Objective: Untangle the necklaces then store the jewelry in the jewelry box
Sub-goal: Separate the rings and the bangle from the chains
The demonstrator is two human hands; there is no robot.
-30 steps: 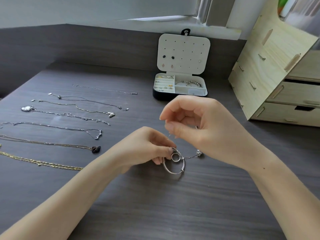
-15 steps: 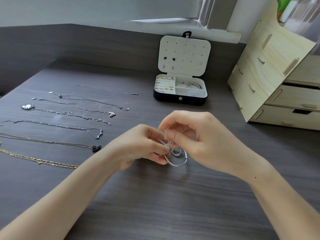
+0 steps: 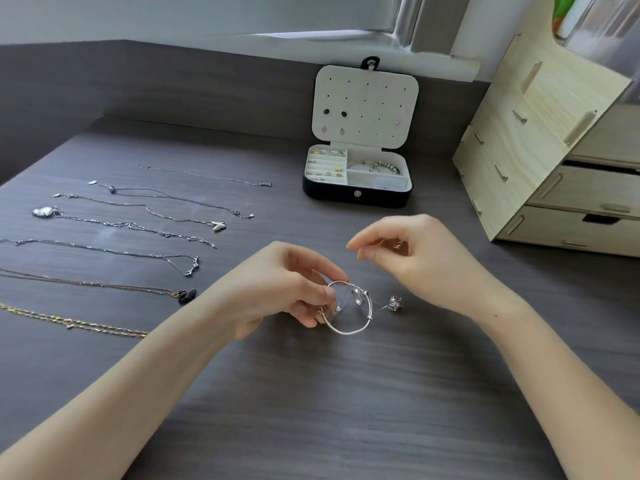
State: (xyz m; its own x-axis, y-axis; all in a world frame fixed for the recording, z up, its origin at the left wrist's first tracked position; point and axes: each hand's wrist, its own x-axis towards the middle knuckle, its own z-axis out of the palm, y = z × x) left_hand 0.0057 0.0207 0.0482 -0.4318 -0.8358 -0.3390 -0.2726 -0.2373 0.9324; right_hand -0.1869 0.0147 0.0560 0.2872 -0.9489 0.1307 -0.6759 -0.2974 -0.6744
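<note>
A silver bangle point(image 3: 360, 326) lies on the dark desk point(image 3: 311, 410) with a ring point(image 3: 357, 296) and a thin chain tangled in it. My left hand point(image 3: 287, 285) pinches the bangle's left side. Raised a little above and to the right of it, my right hand point(image 3: 419, 258) pinches a small charm or chain end point(image 3: 398, 244) between thumb and forefinger. A silver bead charm point(image 3: 395, 302) rests on the desk just right of the bangle. The open jewelry box point(image 3: 356, 195) stands at the back, its lid upright with earrings pinned on it.
Several necklaces point(image 3: 114, 251) lie straightened in rows on the left half of the desk. A pale wooden drawer unit point(image 3: 554, 140) stands at the back right. A dark wall panel runs behind the desk.
My right hand has lifted up and to the right, away from the bangle, with a small piece pinched in it. The bead charm now shows on the desk. My left hand stays on the bangle.
</note>
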